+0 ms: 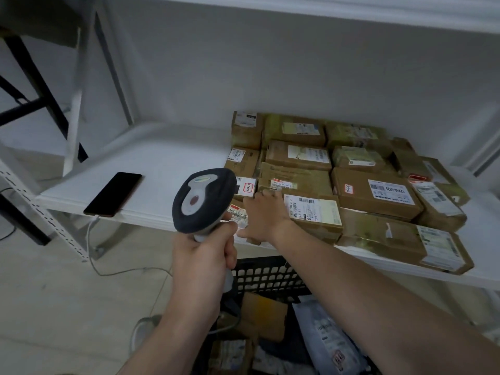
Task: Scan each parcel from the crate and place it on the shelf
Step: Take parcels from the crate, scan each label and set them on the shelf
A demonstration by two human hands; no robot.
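Note:
My left hand point(201, 262) grips the handle of a grey and dark barcode scanner point(203, 198), held upright in front of the white shelf point(162, 163). My right hand point(263, 215) reaches onto the shelf and holds the left end of a brown parcel point(313, 212) with a white label. Its thumb is at the near edge and its fingers lie over the top. This parcel sits at the front left of several brown parcels point(373, 193) packed on the shelf's right half. Below the shelf stands the black crate point(265, 277), holding a brown box point(263, 315) and a grey bag point(324, 336).
A dark phone point(113, 194) lies on the shelf's left front edge with a white cable point(92, 250) hanging from it to the floor. The shelf's white upright point(73, 131) and a black frame point(35, 85) stand at the left. Another shelf board runs overhead.

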